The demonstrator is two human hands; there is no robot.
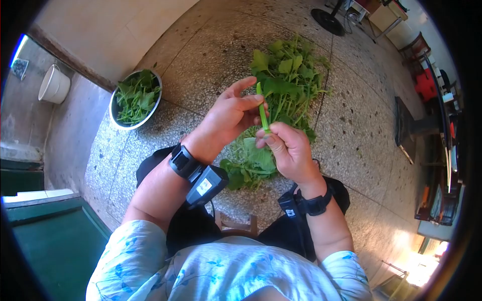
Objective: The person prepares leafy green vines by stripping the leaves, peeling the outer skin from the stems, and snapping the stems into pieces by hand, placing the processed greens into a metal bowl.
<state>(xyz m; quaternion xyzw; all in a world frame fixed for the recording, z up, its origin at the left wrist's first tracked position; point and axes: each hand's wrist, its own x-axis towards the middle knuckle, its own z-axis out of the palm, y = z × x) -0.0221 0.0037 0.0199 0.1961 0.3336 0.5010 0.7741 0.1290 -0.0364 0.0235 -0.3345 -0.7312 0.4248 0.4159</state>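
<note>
A short green stem [263,111] stands nearly upright between my two hands. My left hand [236,111] pinches its upper part between thumb and fingers, with the index finger stretched out past it. Around its lower end, the thumb and fingers of my right hand [287,149] are closed. Beyond and below my hands, a large heap of leafy green stalks [296,72] lies on the floor. More broad leaves [246,173] lie nearer to me, partly hidden by my hands.
A metal basin [111,108] holding leafy greens stands on the speckled floor [201,65] at the left. Farther left is a white bucket [55,85]. A green cabinet [60,246] is at the lower left. Black stand bases [327,22] and furniture line the right side.
</note>
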